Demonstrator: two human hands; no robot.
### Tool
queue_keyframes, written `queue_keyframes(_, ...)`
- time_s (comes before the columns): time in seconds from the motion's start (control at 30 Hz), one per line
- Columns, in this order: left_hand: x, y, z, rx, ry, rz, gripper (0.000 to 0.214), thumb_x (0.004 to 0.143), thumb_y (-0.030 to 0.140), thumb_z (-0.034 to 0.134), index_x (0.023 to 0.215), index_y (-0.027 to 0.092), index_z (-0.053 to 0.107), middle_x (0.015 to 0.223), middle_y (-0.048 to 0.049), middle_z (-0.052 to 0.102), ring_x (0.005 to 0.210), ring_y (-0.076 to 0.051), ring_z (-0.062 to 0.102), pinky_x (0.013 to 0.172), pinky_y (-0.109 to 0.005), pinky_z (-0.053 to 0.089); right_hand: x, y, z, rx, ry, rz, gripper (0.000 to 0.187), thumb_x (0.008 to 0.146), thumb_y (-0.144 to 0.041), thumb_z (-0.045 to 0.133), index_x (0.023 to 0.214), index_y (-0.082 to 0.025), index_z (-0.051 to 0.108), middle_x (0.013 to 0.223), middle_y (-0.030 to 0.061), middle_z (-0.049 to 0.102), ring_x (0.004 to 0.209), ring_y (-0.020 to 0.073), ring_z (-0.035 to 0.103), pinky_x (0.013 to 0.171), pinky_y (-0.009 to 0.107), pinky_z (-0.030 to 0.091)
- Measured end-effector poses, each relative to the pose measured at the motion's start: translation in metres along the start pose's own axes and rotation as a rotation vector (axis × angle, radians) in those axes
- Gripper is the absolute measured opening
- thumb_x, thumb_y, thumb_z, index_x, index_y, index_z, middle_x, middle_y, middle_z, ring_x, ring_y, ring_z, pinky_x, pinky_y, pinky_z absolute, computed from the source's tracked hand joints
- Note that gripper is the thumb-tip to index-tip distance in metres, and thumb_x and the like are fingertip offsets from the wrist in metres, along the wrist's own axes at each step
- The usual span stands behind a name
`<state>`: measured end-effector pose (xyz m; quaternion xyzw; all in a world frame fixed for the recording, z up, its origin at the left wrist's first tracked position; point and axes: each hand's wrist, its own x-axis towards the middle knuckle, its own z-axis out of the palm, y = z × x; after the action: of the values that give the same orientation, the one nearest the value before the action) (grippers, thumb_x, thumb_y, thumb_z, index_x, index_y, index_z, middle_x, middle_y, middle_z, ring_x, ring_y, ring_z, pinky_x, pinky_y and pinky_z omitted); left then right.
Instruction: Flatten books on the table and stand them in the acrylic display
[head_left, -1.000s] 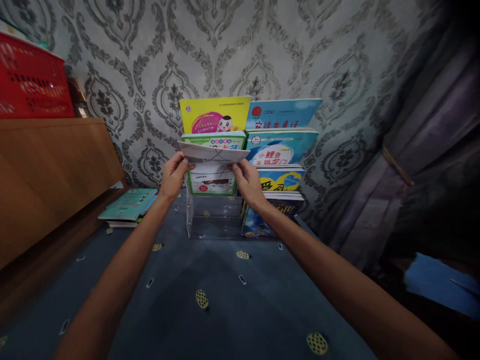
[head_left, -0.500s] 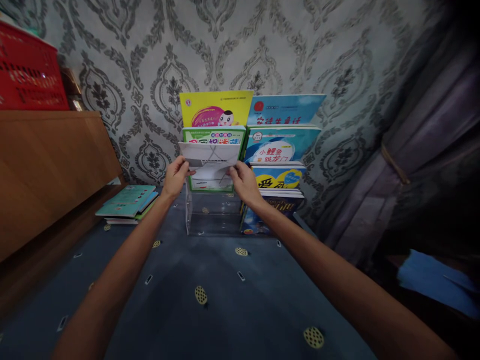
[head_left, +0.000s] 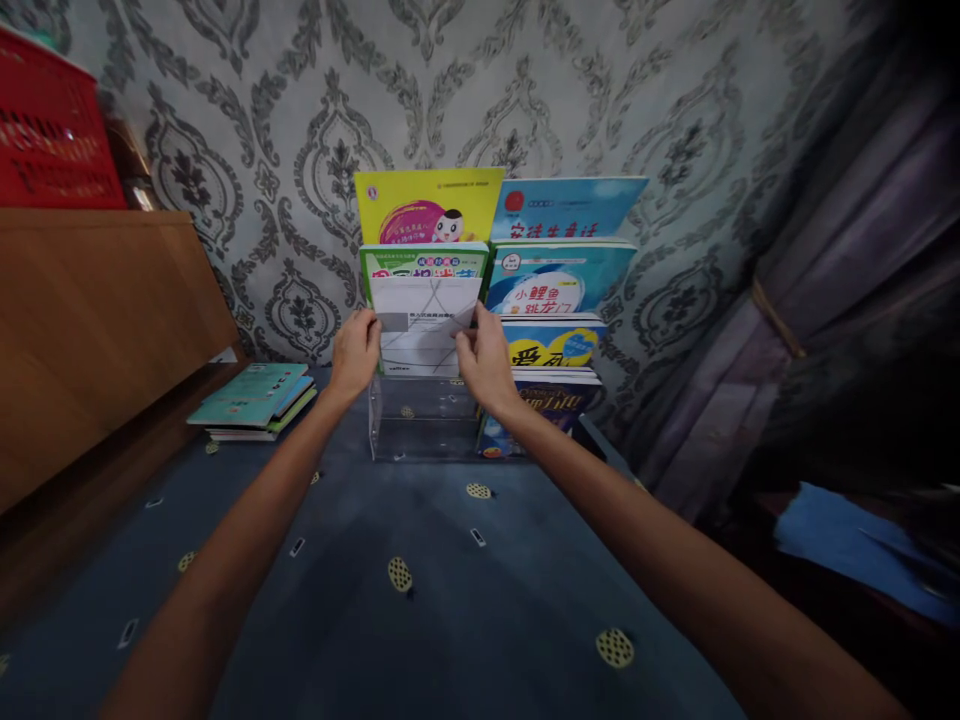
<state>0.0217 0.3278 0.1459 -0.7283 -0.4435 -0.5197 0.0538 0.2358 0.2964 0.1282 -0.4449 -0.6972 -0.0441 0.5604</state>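
Observation:
A thin white booklet (head_left: 427, 335) stands upright in the left column of a clear tiered rack (head_left: 420, 440). My left hand (head_left: 355, 352) is closed on its left edge, and my right hand (head_left: 487, 360) grips the right edge with thumb and fingers. Right behind the booklet is a green-bordered book (head_left: 424, 258), with a taller yellow book (head_left: 427, 205) at the back. Beside them in the right column are blue books (head_left: 570, 275), a yellow-and-blue one (head_left: 559, 345) and a dark blue one (head_left: 551, 405) in front.
A small stack of books (head_left: 251, 400) lies on the patterned dark blue cloth (head_left: 337, 590) at left. Beyond it are a wooden cabinet (head_left: 97, 330) and a red basket (head_left: 56, 130). A tied curtain (head_left: 735, 360) hangs at right, near a blue cloth-like item (head_left: 862, 545).
The white booklet has straightened and settled a little to the right in the rack, with both hands still at its edges. The view has shifted slightly.

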Motion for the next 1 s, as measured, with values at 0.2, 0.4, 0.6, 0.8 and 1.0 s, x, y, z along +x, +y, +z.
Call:
queue_keyframes(0.2, 0.0, 0.006, -0.003, -0.022, 0.037, -0.072, 0.004, 0.092, 0.022, 0.049, 0.091, 0.021, 0.053, 0.087, -0.0028, 0.066, 0.083, -0.019, 0.062, 0.079, -0.029, 0.044, -0.011, -0.01, -0.001, -0.013, -0.016, 0.001, 0.066, 0.094, -0.019, 0.04, 0.157, -0.017, 0.022, 0.122, 0.0163, 0.052, 0.104, 0.0284, 0.063, 0.1, 0.054, 0.051)
queue_keyframes(0.4, 0.0, 0.009, -0.005, 0.007, 0.038, -0.084, 0.007, 0.091, 0.025, 0.051, 0.085, 0.023, 0.051, 0.079, -0.001, 0.064, 0.078, -0.019, 0.062, 0.078, -0.029, 0.045, -0.019, -0.024, -0.002, -0.003, -0.009, 0.004, 0.071, 0.092, -0.018, 0.04, 0.159, -0.017, 0.015, 0.13, 0.018, 0.05, 0.105, 0.027, 0.064, 0.106, 0.055, 0.048)
queue_keyframes(0.6, -0.002, 0.012, -0.006, 0.022, 0.054, -0.083, 0.008, 0.091, 0.026, 0.05, 0.085, 0.023, 0.052, 0.078, -0.0013, 0.062, 0.077, -0.02, 0.061, 0.076, -0.03, 0.044, -0.022, -0.028, -0.001, 0.034, -0.024, 0.031, 0.068, 0.092, -0.019, 0.041, 0.157, -0.014, 0.019, 0.143, 0.0223, 0.04, 0.105, 0.0259, 0.065, 0.105, 0.051, 0.05)
queue_keyframes(0.8, -0.004, 0.013, -0.008, 0.033, 0.068, -0.069, 0.007, 0.091, 0.027, 0.05, 0.085, 0.023, 0.052, 0.081, -0.0026, 0.063, 0.08, -0.021, 0.061, 0.077, -0.031, 0.044, -0.023, -0.029, 0.0, -0.009, -0.025, 0.082, 0.068, 0.091, -0.024, 0.045, 0.154, -0.009, 0.027, 0.14, 0.0231, 0.042, 0.106, 0.0276, 0.064, 0.106, 0.051, 0.049)
queue_keyframes(1.0, -0.003, 0.014, -0.008, 0.041, 0.057, -0.088, 0.009, 0.091, 0.029, 0.049, 0.084, 0.023, 0.05, 0.08, -0.0024, 0.062, 0.08, -0.02, 0.06, 0.076, -0.03, 0.043, -0.022, -0.028, 0.002, 0.02, 0.001, 0.148, 0.065, 0.088, -0.024, 0.046, 0.151, -0.012, 0.032, 0.125, 0.019, 0.05, 0.1, 0.028, 0.065, 0.097, 0.051, 0.054)
